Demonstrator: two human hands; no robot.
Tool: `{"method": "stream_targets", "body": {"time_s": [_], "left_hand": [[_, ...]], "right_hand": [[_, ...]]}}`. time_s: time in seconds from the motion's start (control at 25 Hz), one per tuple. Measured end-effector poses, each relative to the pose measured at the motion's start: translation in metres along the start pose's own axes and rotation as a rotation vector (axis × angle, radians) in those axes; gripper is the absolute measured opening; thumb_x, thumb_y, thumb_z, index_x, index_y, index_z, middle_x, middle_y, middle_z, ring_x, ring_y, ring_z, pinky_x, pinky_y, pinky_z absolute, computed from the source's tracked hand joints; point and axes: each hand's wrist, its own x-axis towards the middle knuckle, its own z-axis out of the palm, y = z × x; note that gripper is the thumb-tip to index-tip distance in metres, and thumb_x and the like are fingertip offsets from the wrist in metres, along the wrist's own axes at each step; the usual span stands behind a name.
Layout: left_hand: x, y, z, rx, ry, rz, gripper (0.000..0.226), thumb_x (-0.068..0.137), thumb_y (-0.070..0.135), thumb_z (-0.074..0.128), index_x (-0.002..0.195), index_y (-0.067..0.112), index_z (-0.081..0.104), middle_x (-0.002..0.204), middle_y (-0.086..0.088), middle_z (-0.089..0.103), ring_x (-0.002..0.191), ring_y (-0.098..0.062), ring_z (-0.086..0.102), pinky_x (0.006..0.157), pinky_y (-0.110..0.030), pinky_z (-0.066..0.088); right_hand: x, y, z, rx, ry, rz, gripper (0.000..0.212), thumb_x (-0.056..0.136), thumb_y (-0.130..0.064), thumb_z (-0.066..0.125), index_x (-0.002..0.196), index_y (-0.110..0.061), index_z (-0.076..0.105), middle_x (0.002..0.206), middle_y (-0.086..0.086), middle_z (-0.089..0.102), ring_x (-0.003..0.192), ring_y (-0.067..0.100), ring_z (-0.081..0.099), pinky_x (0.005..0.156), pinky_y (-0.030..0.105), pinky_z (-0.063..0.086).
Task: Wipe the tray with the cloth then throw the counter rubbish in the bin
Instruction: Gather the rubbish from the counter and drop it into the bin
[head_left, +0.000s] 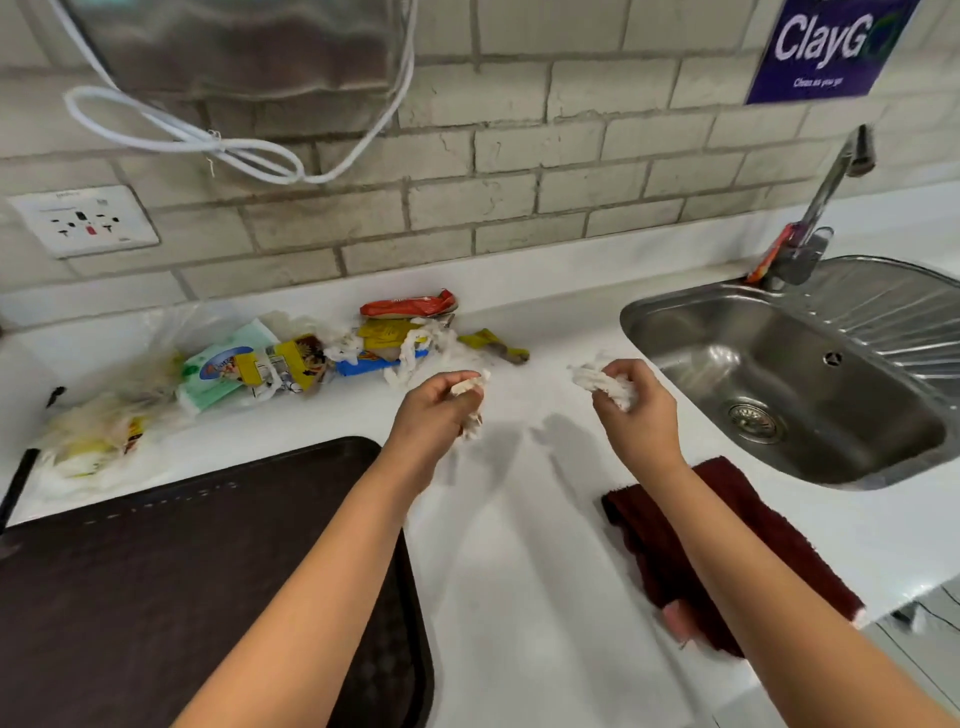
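My left hand (439, 410) grips a crumpled white tissue (470, 387) above the white counter (519, 545). My right hand (636, 410) holds another crumpled white tissue (597, 382) a little left of the sink. The dark brown tray (171, 571) lies at the lower left, partly under my left forearm. A dark red cloth (727, 545) lies flat on the counter under my right forearm. More rubbish sits against the wall: a red wrapper (408, 305), yellow packets (384, 332), a blue wrapper (363, 366), twisted white tissue (415, 353) and a green-and-white packet (223, 364). No bin is in view.
A steel sink (779, 384) with a tap (831, 192) fills the right side. Clear plastic bags (98, 436) lie at the far left of the counter. A wall socket (85, 221) and a looped white cable (208, 140) are on the brick-tile wall.
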Motion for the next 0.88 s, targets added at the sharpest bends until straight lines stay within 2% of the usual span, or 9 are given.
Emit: {"method": "stream_targets", "body": {"time_s": [0.04,0.12,0.28,0.4,0.48,0.6,0.68,0.76,0.88], "left_hand": [[-0.01,0.001,0.011,-0.011,-0.018,-0.002,0.013,0.09,0.008,0.057,0.098,0.015,0.064,0.075,-0.001,0.058,0.067,-0.019,0.054,0.075,-0.032,0.044],[-0.036,-0.001,0.034,-0.07,-0.074,-0.027,0.018,0.091,0.002,0.053,0.092,0.016,0.064,0.077,-0.003,0.058,0.066,-0.019,0.054,0.074,-0.03,0.044],[-0.09,-0.017,0.076,-0.23,-0.218,-0.077,0.02,0.091,-0.002,0.05,0.093,0.014,0.062,0.085,-0.002,0.061,0.075,-0.018,0.059,0.072,-0.021,0.049],[-0.128,-0.035,0.102,-0.235,-0.239,-0.133,0.018,0.09,-0.001,0.05,0.092,0.013,0.062,0.085,-0.004,0.062,0.073,-0.014,0.061,0.065,-0.017,0.049],[-0.16,-0.052,0.123,-0.184,-0.262,-0.195,0.017,0.089,-0.001,0.052,0.088,0.012,0.063,0.081,-0.005,0.064,0.066,-0.011,0.062,0.058,-0.015,0.05],[-0.204,-0.09,0.15,-0.148,-0.309,-0.344,0.019,0.089,-0.003,0.053,0.09,0.013,0.063,0.079,-0.002,0.068,0.062,-0.006,0.066,0.06,-0.015,0.055],[-0.224,-0.123,0.159,-0.106,-0.352,-0.463,0.022,0.088,-0.006,0.052,0.092,0.013,0.062,0.082,-0.002,0.067,0.065,-0.006,0.067,0.061,-0.015,0.055],[-0.237,-0.16,0.162,-0.067,-0.359,-0.6,0.026,0.087,-0.012,0.05,0.093,0.011,0.061,0.086,-0.005,0.065,0.071,-0.01,0.065,0.063,-0.016,0.056],[-0.25,-0.213,0.157,-0.056,-0.275,-0.791,0.029,0.087,-0.018,0.042,0.097,0.004,0.058,0.091,-0.01,0.061,0.081,-0.017,0.061,0.071,-0.021,0.055]], "right_hand": [[-0.01,-0.001,-0.009,0.022,-0.005,-0.004,0.024,0.081,0.004,0.055,0.094,-0.016,0.055,0.083,-0.01,0.058,0.065,-0.007,0.054,0.058,0.004,0.038],[-0.033,0.002,-0.032,0.039,-0.011,-0.005,0.029,0.08,0.007,0.053,0.099,-0.014,0.056,0.084,-0.006,0.059,0.065,-0.002,0.054,0.058,0.003,0.039],[-0.081,0.016,-0.08,0.044,-0.035,-0.045,0.032,0.076,0.007,0.056,0.1,-0.014,0.058,0.096,-0.004,0.061,0.079,0.0,0.057,0.07,0.001,0.038],[-0.118,0.03,-0.113,0.097,0.012,-0.102,0.032,0.072,-0.001,0.054,0.092,-0.027,0.056,0.092,-0.009,0.06,0.083,0.007,0.057,0.077,0.011,0.043],[-0.141,0.047,-0.14,0.136,0.08,-0.17,0.033,0.068,-0.004,0.05,0.086,-0.031,0.056,0.085,-0.013,0.057,0.076,0.002,0.054,0.069,0.017,0.043],[-0.171,0.076,-0.173,0.175,0.084,-0.246,0.025,0.065,-0.009,0.045,0.085,-0.019,0.056,0.081,-0.025,0.053,0.07,-0.005,0.049,0.063,0.013,0.037],[-0.196,0.099,-0.184,0.18,0.046,-0.224,0.023,0.065,-0.01,0.044,0.084,-0.015,0.057,0.081,-0.024,0.053,0.069,-0.006,0.049,0.062,0.011,0.036],[-0.225,0.126,-0.187,0.171,-0.023,-0.169,0.021,0.066,-0.01,0.045,0.083,-0.014,0.057,0.078,-0.013,0.052,0.072,-0.006,0.05,0.062,0.009,0.038],[-0.269,0.161,-0.187,0.191,-0.028,0.068,0.03,0.067,-0.001,0.05,0.094,-0.015,0.053,0.082,-0.01,0.051,0.074,-0.005,0.055,0.059,0.006,0.041]]}}
